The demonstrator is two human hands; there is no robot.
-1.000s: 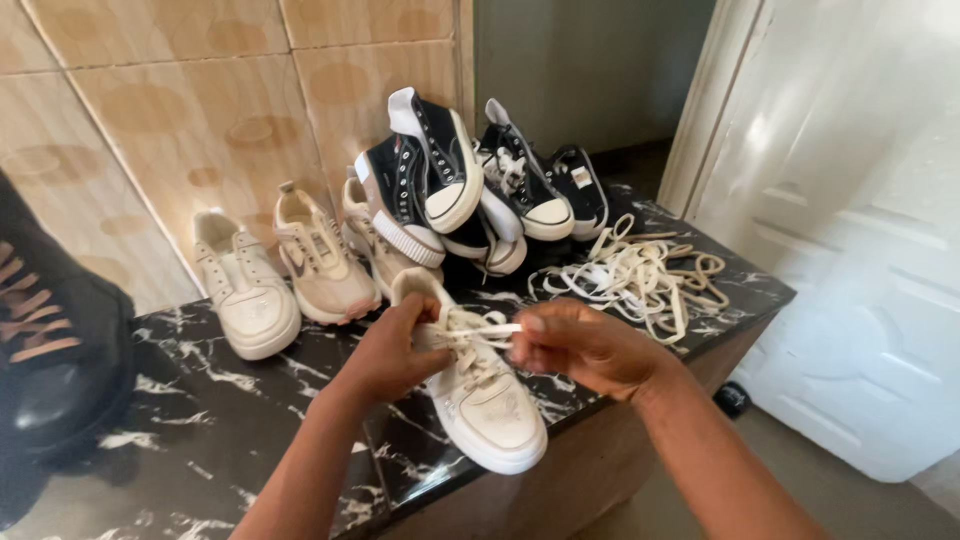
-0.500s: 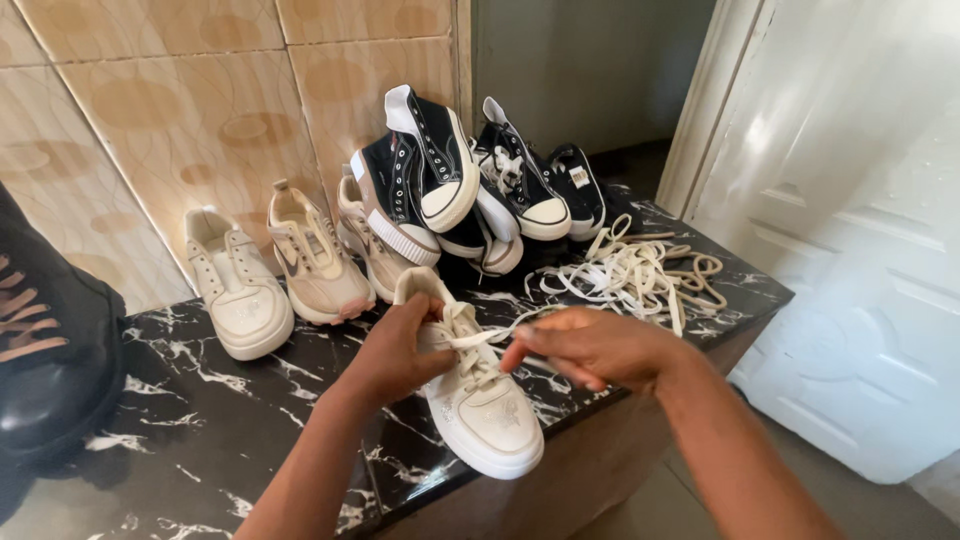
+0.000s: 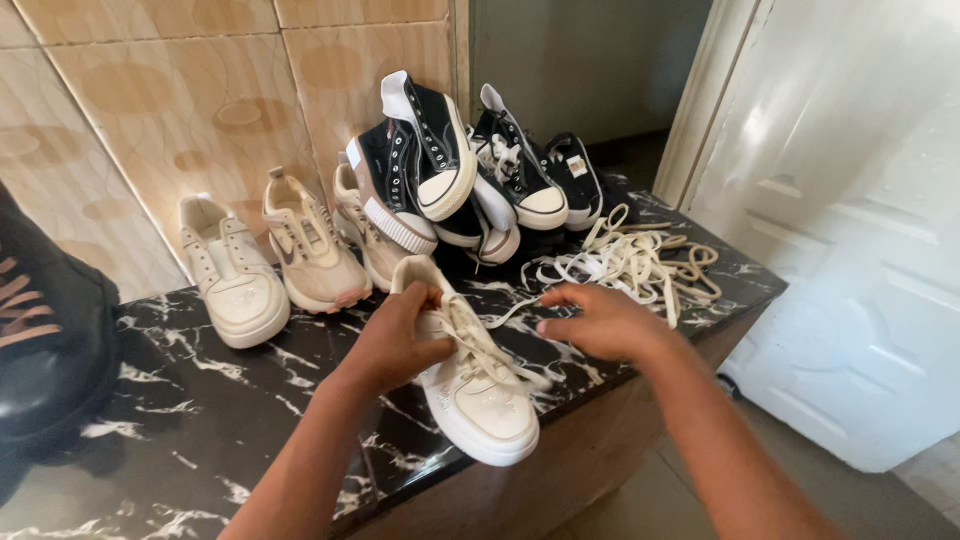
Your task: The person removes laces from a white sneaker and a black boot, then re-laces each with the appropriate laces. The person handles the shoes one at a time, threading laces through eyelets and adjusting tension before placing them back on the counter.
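cream sneaker (image 3: pixel 478 385) sits near the front edge of the black marble counter (image 3: pixel 200 420). left hand (image 3: pixel 395 340) grips its collar. right hand (image 3: pixel 598 322), fingers loosely spread, holds nothing visible, near the lace (image 3: pixel 505 312). risk: a pull tips the sneaker off the edge. left fingertips hidden.

Black-and-white sneakers (image 3: pixel 440 160) are piling against the tiled wall (image 3: pixel 150 110), two cream shoes (image 3: pixel 270 265) are sitting beside them on the black marble tabletop (image 3: pixel 200 400), and a white door (image 3: pixel 850 220) is standing alongside.
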